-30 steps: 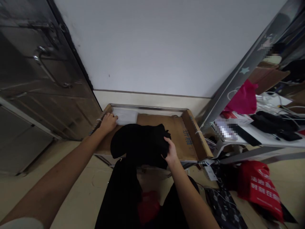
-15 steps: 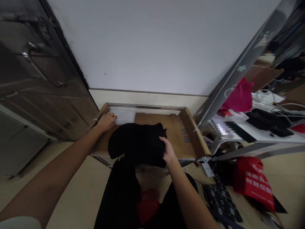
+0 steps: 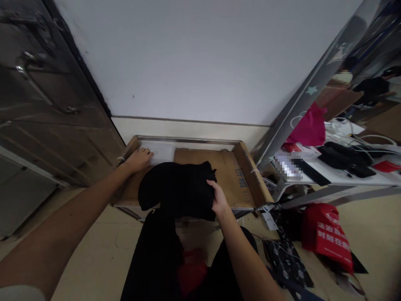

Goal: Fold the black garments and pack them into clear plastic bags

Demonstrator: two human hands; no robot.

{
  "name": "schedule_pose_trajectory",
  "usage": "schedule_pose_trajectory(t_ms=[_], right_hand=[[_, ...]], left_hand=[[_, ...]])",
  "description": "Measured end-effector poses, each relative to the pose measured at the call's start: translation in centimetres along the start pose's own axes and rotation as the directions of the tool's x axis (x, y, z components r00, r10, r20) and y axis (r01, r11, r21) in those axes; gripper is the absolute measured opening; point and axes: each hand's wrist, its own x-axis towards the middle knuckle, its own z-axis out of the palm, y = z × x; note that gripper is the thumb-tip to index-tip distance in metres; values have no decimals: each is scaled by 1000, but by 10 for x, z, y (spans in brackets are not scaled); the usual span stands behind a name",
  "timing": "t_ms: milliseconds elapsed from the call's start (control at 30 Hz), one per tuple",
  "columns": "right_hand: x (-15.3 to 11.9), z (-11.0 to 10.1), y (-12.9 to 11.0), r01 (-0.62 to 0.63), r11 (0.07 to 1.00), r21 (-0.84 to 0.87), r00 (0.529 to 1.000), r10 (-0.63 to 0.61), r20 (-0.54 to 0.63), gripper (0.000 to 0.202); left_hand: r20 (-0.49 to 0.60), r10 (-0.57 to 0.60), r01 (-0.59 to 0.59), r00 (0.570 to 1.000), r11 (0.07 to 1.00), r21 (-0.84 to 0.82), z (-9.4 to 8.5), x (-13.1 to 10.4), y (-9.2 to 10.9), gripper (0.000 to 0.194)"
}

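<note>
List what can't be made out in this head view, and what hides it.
All in the head view:
Right hand: most fingers hidden by the black cloth.
Black cloth: folds lost in its darkness.
Left hand: its own fingers hide how they meet the white packet.
Red bag: smallest print too small to read.
Door: cut off by the left edge.
</note>
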Motion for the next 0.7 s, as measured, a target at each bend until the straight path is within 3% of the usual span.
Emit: schedule_pose_trajectory(t_ms=[233,433,567,700], right_hand=[[-3,1,0,-3,1000,-29,1000,3,-1,20],[-5,3,-1,2,1000,-7,1000,-2,-8,21],[-4,2,-1,-6,1000,-12,1000,6,-7,23],[-5,5,0,15,1000,-17,1000,-15,-17,22]], left_hand=[[8,48,-47,999,999,-11,5,-1,-11,23],[8,-26,27,1000,983,-180,11,4,-19,26],[-32,-68,67,997,997,-44,4,2,-12,32],[-29,-21,23,999,999,48,-1,2,5,28]])
